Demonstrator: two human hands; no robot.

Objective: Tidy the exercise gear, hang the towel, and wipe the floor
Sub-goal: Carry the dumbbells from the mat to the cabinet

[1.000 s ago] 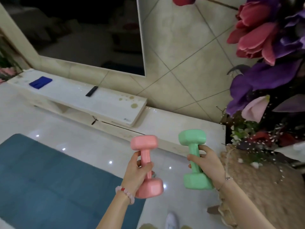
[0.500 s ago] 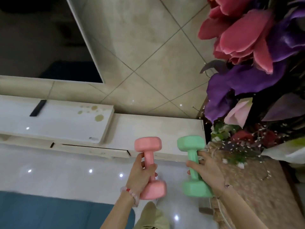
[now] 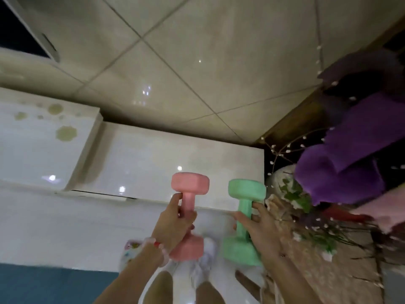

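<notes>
My left hand (image 3: 173, 222) grips the handle of a pink dumbbell (image 3: 189, 187), held upright in front of me. Beside it, my right hand (image 3: 260, 233) grips the handle of a green dumbbell (image 3: 246, 191), also upright. Both dumbbells hang just above the front edge of the low white ledge (image 3: 171, 159) that runs along the tiled wall. The blue exercise mat (image 3: 43, 284) lies on the floor at the lower left. No towel is in view.
A large woven planter (image 3: 328, 270) with purple and pink flowers (image 3: 350, 163) stands close on my right. A raised white shelf (image 3: 41, 145) with yellowish stains sits left of the ledge. My legs and white shoes (image 3: 206, 260) are below the dumbbells.
I have stepped closer to the wall and the view has tipped downward. The dumbbells stay upright in my hands and now hang over the ledge's front edge. The remote has left the view.
</notes>
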